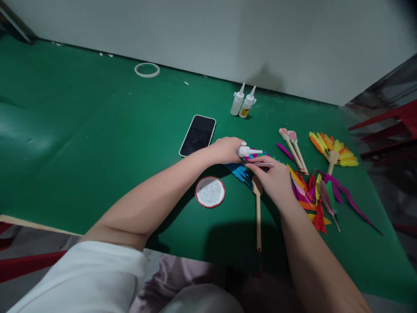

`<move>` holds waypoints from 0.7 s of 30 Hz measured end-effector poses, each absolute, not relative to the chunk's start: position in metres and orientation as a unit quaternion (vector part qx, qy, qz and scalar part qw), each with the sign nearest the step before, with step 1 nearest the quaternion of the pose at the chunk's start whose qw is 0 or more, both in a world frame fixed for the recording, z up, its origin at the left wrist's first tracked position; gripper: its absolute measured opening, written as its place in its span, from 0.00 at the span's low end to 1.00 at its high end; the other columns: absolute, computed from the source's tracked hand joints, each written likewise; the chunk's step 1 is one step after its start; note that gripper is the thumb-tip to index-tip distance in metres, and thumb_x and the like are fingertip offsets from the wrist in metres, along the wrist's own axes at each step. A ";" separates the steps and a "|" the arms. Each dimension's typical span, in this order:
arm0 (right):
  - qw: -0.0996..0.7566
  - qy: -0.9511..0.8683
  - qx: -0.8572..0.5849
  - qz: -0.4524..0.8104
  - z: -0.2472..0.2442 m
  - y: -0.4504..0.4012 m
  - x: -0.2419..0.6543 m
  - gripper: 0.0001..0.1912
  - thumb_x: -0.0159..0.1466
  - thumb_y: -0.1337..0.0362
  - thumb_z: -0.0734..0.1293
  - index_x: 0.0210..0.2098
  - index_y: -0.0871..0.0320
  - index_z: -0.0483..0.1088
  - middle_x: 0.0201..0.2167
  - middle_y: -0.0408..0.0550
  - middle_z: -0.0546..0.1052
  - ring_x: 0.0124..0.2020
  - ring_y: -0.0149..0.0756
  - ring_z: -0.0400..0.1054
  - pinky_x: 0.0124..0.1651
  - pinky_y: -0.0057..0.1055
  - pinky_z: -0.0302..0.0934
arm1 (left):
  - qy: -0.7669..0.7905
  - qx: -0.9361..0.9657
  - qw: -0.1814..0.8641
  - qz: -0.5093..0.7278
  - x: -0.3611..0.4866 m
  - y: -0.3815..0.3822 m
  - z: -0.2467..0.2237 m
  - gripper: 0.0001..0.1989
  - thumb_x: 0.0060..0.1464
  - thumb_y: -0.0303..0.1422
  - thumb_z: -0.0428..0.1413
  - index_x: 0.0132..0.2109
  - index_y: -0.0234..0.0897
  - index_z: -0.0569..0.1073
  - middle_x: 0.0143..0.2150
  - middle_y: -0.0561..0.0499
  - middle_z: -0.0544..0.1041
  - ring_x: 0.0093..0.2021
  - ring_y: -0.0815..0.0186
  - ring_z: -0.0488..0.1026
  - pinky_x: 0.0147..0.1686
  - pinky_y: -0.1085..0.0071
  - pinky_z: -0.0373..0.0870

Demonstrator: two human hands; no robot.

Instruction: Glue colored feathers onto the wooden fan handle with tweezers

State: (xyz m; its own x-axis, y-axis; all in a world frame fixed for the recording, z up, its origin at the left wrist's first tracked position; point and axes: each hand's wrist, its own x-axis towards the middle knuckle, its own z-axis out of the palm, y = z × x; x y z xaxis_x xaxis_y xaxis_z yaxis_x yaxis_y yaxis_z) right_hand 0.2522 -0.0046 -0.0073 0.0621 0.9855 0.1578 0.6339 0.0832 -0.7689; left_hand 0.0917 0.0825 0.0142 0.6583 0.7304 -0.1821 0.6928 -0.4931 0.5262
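Note:
My left hand (226, 149) is closed around a white glue bottle (246, 151), whose nozzle points right. Just below the nozzle, my right hand (276, 182) pinches pale pink tweezers (265, 164). Both hands are over a feather fan with blue feathers (240, 171) and a wooden handle (258, 217), which lies on the green table and ends in a red cord. Some purple and green bits show behind the fingers, and the hands hide much of the fan's top. A white lid with a red rim (210, 191) lies below my left forearm.
A phone (198, 135) lies beyond my left wrist. Two glue bottles (243, 104) stand near the wall. On the right are two wooden sticks (295, 152), a yellow-orange feather fan (334, 152), loose feathers (309, 191) and a red tassel (319, 217). A white ring (147, 75) lies far left.

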 end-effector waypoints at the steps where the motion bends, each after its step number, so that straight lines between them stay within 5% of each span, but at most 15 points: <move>1: 0.361 -0.640 -0.633 0.243 -0.007 -0.005 0.252 0.08 0.55 0.58 0.70 0.31 0.55 0.76 0.31 0.45 0.81 0.34 0.39 0.75 0.37 0.32 0.64 | 0.412 0.863 0.289 0.031 0.092 0.083 0.014 0.15 0.43 0.37 0.58 0.39 0.37 0.72 0.35 0.49 0.76 0.35 0.63 0.71 0.28 0.72 0.56; 21: 0.423 -0.573 -0.662 0.233 0.012 -0.006 0.267 0.08 0.52 0.58 0.71 0.30 0.55 0.77 0.29 0.46 0.80 0.32 0.39 0.74 0.36 0.34 0.66 | 0.400 0.837 0.367 0.059 0.084 0.090 0.023 0.15 0.42 0.36 0.61 0.36 0.33 0.71 0.32 0.51 0.74 0.32 0.66 0.69 0.30 0.72 0.58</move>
State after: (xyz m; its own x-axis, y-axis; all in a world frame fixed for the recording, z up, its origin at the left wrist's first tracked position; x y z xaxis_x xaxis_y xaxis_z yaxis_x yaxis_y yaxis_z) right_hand 0.2674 -0.0060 0.0123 0.2341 0.9560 0.1767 0.5614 0.0154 -0.8274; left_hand 0.0841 0.0898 0.0231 0.6725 0.7138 -0.1956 0.6274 -0.4096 0.6622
